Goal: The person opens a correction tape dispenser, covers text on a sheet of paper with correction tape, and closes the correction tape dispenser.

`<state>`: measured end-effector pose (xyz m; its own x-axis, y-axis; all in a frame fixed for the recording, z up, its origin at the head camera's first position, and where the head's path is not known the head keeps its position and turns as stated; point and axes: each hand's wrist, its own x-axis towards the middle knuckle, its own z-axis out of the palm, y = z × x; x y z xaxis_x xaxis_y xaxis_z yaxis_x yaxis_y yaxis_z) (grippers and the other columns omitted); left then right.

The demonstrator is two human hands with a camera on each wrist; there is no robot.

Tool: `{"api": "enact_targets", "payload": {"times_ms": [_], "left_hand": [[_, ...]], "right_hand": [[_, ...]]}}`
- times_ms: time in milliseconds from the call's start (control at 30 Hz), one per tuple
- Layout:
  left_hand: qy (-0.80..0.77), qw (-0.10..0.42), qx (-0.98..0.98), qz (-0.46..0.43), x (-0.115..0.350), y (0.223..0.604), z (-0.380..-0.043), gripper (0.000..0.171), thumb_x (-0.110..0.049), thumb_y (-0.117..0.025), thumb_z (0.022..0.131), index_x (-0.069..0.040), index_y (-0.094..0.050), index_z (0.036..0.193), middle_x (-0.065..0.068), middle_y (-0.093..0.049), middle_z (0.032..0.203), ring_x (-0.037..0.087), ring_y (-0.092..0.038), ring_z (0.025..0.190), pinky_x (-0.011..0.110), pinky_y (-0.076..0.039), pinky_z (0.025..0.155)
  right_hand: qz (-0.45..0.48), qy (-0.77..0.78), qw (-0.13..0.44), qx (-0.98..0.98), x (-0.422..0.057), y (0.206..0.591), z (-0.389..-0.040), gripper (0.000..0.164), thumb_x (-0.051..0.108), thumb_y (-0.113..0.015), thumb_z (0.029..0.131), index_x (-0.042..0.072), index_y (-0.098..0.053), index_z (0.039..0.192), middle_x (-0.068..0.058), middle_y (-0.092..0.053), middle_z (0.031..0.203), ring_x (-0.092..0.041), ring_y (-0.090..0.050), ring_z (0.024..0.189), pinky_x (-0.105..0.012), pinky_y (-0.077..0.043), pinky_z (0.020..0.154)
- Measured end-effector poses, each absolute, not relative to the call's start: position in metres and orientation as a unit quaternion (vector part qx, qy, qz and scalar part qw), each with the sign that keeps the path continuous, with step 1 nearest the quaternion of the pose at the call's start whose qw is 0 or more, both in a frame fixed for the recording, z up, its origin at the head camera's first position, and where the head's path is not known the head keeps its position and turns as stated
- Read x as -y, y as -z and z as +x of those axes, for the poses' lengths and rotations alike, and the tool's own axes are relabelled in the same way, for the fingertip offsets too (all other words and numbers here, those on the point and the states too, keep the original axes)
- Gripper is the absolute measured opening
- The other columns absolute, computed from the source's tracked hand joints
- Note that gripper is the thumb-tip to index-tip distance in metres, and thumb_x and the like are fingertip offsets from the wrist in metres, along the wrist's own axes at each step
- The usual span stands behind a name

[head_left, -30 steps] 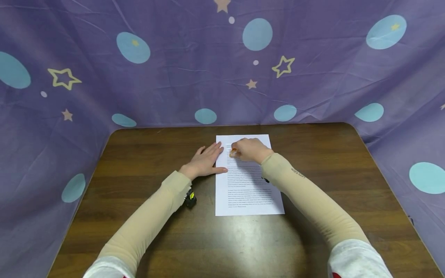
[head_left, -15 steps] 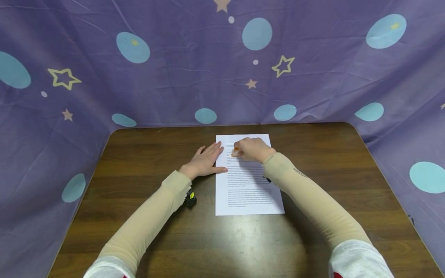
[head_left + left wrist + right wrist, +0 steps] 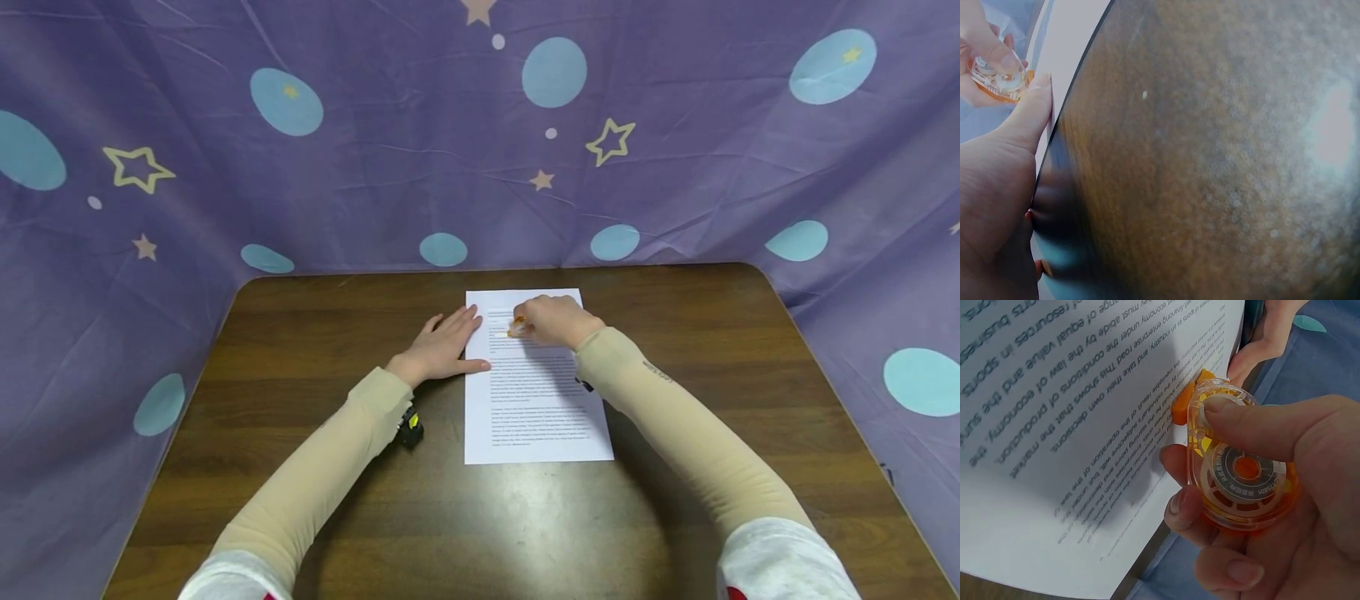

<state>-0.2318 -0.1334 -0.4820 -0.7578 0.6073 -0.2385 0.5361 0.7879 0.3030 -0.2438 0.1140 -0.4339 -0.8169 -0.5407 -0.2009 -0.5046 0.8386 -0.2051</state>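
A printed sheet of paper (image 3: pixel 540 425) lies flat on the wooden table. My right hand (image 3: pixel 553 320) grips a clear and orange correction tape dispenser (image 3: pixel 1241 462), the thumb pressed on its side and the fingers curled beneath. In the right wrist view its orange tip (image 3: pixel 1182 405) meets the lines of text. My left hand (image 3: pixel 438 348) is spread at the sheet's left edge, fingertips and thumb resting on the paper. In the left wrist view the left thumb (image 3: pixel 1034 112) lies along the paper's edge, and the dispenser (image 3: pixel 1000 81) shows beyond it.
Brown wood-grain table (image 3: pixel 337 492) extends around the sheet on all sides. A purple curtain (image 3: pixel 375 183) with stars and blue ovals hangs behind and at both sides. A small black device (image 3: pixel 410 428) sits at the left wrist.
My right hand has slid a little to the right along the upper text lines with the correction tape dispenser. The left hand and the sheet have stayed in place.
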Motion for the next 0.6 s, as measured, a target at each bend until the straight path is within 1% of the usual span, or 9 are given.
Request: {"api": "enact_targets", "payload": {"times_ms": [167, 233, 300, 467, 600], "left_hand": [[-0.119, 0.162, -0.929, 0.310, 0.134, 0.483, -0.233, 0.096, -0.061, -0.060, 0.099, -0.002, -0.022, 0.165, 0.015, -0.009, 0.175, 0.029, -0.007, 0.161, 0.059, -0.005, 0.126], [-0.121, 0.162, -0.929, 0.311, 0.134, 0.482, -0.232, 0.095, -0.060, -0.060, 0.099, -0.002, -0.023, 0.165, 0.015, -0.009, 0.175, 0.030, -0.008, 0.161, 0.059, -0.006, 0.126], [-0.115, 0.164, -0.930, 0.309, 0.133, 0.481, -0.232, 0.095, -0.060, -0.060, 0.100, -0.003, -0.022, 0.166, 0.014, -0.009, 0.175, 0.030, -0.008, 0.161, 0.059, -0.007, 0.126], [-0.099, 0.165, -0.933, 0.305, 0.132, 0.479, -0.231, 0.096, -0.062, -0.059, 0.099, -0.005, -0.021, 0.166, 0.012, -0.008, 0.175, 0.027, -0.007, 0.162, 0.058, -0.007, 0.127], [-0.106, 0.166, -0.932, 0.304, 0.132, 0.481, -0.232, 0.096, -0.061, -0.060, 0.100, -0.004, -0.020, 0.166, 0.012, -0.007, 0.175, 0.028, -0.006, 0.162, 0.058, -0.006, 0.127]], "right_hand": [[-0.278, 0.065, 0.115, -0.952, -0.121, 0.436, -0.245, 0.005, 0.011, -0.071, 0.097, 0.014, -0.073, 0.101, -0.001, -0.067, 0.090, -0.019, -0.058, 0.079, -0.044, -0.054, 0.072], [-0.279, 0.067, 0.110, -0.952, -0.123, 0.437, -0.245, 0.002, 0.012, -0.071, 0.096, 0.014, -0.072, 0.097, 0.000, -0.065, 0.087, -0.019, -0.056, 0.078, -0.044, -0.053, 0.070], [-0.279, 0.067, 0.109, -0.952, -0.126, 0.437, -0.244, 0.003, 0.013, -0.072, 0.097, 0.014, -0.071, 0.094, 0.000, -0.065, 0.085, -0.019, -0.056, 0.077, -0.045, -0.053, 0.069], [-0.274, 0.068, 0.110, -0.953, -0.133, 0.436, -0.242, 0.002, 0.016, -0.072, 0.098, 0.014, -0.072, 0.097, 0.001, -0.068, 0.090, -0.017, -0.058, 0.080, -0.046, -0.055, 0.071], [-0.270, 0.077, 0.114, -0.953, -0.139, 0.436, -0.241, 0.004, 0.017, -0.072, 0.099, 0.013, -0.073, 0.098, 0.001, -0.068, 0.090, -0.017, -0.056, 0.078, -0.044, -0.053, 0.069]]}}
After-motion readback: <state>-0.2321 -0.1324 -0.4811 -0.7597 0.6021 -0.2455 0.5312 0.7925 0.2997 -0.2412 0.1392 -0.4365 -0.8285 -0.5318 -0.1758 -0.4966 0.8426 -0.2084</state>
